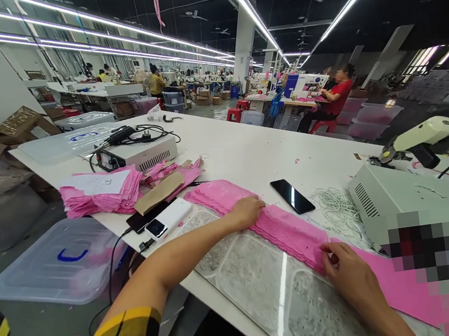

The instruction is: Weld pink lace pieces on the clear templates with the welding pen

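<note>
On a clock face centred on the cloth between the hands, twelve toward the far end, the white table point(224, 135) is the largest thing, reaching toward eleven. A co-worker in red point(338, 92) sits beyond it at one. The grey mat point(246, 270) lies on the near side, from eight to six, probably to give a smooth, protected edge. At three stands the pale green machine point(381, 197). A lid point(31, 270) is low at nine. At ten is a vented box point(150, 151), its corded tool point(123, 134) resting on top, likely to save space.

The pink cloth point(288, 228) runs along the mat's far edge, scalloped side toward the person, seemingly to keep that edge in reach. A labelled pink stack point(100, 198) sits between nine and ten. The right hand point(348, 273), at four, appears to pinch the cloth's near edge between thumb and forefinger; the left hand point(247, 213), at ten, has bent fingers upon it, though whether pinching or pressing I cannot tell. Set apart like this, they likely hold the stretch between them flat. The phone point(292, 196) lies at twelve, beyond the cloth.

Counts: one machine, one box, one stack of uncountable layers, two hands, both on cloth.
</note>
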{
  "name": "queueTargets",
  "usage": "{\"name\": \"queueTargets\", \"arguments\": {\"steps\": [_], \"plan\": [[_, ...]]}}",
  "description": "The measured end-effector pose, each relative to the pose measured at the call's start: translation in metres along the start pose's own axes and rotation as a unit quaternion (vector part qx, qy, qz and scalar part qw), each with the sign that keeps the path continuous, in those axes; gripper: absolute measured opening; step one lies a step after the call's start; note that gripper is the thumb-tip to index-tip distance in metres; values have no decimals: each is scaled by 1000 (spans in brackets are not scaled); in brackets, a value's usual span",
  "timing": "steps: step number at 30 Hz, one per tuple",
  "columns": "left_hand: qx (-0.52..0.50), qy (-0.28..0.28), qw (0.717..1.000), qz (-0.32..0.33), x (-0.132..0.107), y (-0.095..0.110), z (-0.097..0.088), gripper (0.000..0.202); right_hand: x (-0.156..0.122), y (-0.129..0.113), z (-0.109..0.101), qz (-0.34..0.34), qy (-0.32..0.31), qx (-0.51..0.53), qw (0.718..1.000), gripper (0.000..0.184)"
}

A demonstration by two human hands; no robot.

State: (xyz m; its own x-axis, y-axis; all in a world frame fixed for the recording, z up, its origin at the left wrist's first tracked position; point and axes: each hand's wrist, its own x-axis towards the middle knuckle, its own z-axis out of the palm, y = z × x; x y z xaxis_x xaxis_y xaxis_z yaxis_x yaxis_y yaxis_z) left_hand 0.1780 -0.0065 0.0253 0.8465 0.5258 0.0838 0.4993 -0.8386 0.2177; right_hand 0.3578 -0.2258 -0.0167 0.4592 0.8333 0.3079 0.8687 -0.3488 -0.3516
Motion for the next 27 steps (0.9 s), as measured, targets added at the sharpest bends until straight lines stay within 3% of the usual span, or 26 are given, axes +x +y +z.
{"name": "queueTargets", "arguments": {"steps": [5, 10, 16, 21, 27], "plan": [[-31, 18, 999, -4, -4, 7, -1, 31, 14, -39, -2, 2, -16, 18, 1000, 44], [-58, 62, 996, -20, -1, 5, -8, 32, 27, -62, 12, -2, -39, 11, 999, 34], [-64, 82, 995, 1, 9, 5, -14, 29, 34, -44, 12, 18, -47, 54, 997, 30], [-42, 58, 997, 14, 17, -3, -19, 32, 43, -28, 7, 40, -58, 105, 992, 36], [-69, 70, 994, -51, 16, -11, -25, 32, 43, -20, 2, 54, -55, 130, 988, 39]]}}
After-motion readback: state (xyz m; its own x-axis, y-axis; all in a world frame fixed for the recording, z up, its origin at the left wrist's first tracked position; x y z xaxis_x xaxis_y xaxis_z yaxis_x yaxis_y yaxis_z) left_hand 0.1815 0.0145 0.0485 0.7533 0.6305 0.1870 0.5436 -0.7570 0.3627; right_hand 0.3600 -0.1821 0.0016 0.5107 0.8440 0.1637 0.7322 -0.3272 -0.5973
